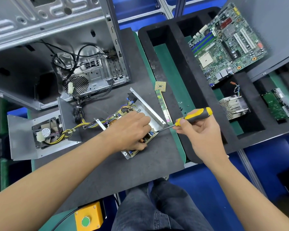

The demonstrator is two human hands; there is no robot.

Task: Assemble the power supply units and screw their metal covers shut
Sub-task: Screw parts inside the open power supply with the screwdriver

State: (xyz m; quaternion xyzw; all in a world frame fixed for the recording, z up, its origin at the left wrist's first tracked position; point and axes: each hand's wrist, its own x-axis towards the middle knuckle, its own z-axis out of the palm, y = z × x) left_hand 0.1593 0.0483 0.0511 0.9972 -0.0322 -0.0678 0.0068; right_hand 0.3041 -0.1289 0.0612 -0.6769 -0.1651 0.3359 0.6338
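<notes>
**Bench lot: open power supply, cover off, screwdriver at its near corner**

Dark grey mat (107,164) over green bench, blue flooring below, black foam tray (178,67) to the right.

- Power supply base (150,112), count one: open metal shell with circuit board inside, centre of mat, long axis running from lower left to upper right. Directly under left hand, just left of right hand.
- Metal cover (22,139), count one: with fan (46,131), lying well left of the base, joined to it by a yellow-and-black wire bundle (77,126). Not yet fitted.
- Left hand (130,130): palm down on the board, fingers curled over its components; nearer hand to the work.
- Right hand (202,134): fingers wrapped round the yellow-and-black screwdriver (193,116), shaft pointing left and slightly down, tip at the base's right corner. Contact with a screw not discernible.
- Likely step: fixing the board in its shell, cover closing to follow.
- Others, one each: computer case (90,69), motherboard (227,42), heatsink (233,107), processor chip (160,85), memory stick (163,107), yellow button box (88,215).
</notes>
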